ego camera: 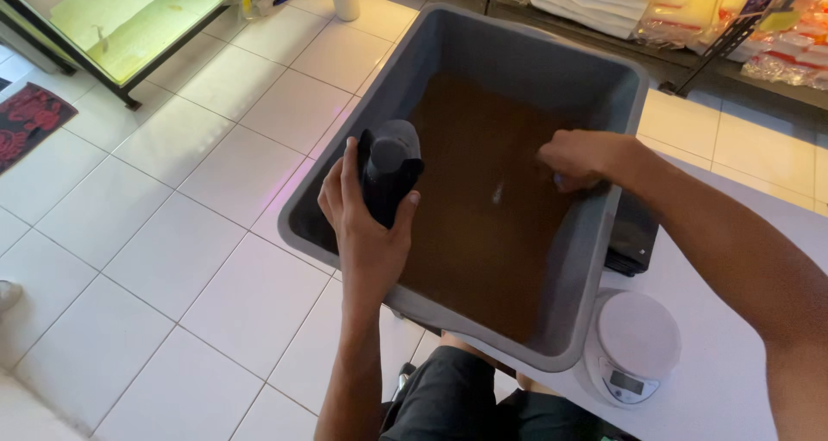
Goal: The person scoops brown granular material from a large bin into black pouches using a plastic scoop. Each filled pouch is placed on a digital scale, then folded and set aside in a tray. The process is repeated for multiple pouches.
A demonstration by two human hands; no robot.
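- Holding a dark bottle-shaped container (pixel 390 172) in my left hand (pixel 362 221), I have my fingers wrapped round its lower half and my thumb pressed against its right side, so the grip is fully closed on it.
- That container stands roughly upright, its rounded top uppermost, just above the near-left wall of the grey plastic tub (pixel 569 277).
- My right hand (pixel 580 158) reaches into the tub from the right, fingers curled inward over the brown liquid (pixel 483 234); something small and pale shows at the fingertips, but I cannot tell what it is or whether I truly grip it.
- Brown, murky liquid covers the whole floor of the tub, with a faint glint near its middle.
- The tub rests on a white table (pixel 733 355), its left end jutting out past the table edge over the white tiled floor (pixel 172 260).
- A small white kitchen scale (pixel 634 342) sits on the table just beside the tub's near-right corner.
- A black flat object (pixel 634 234) lies against the tub's right wall, below my right forearm.
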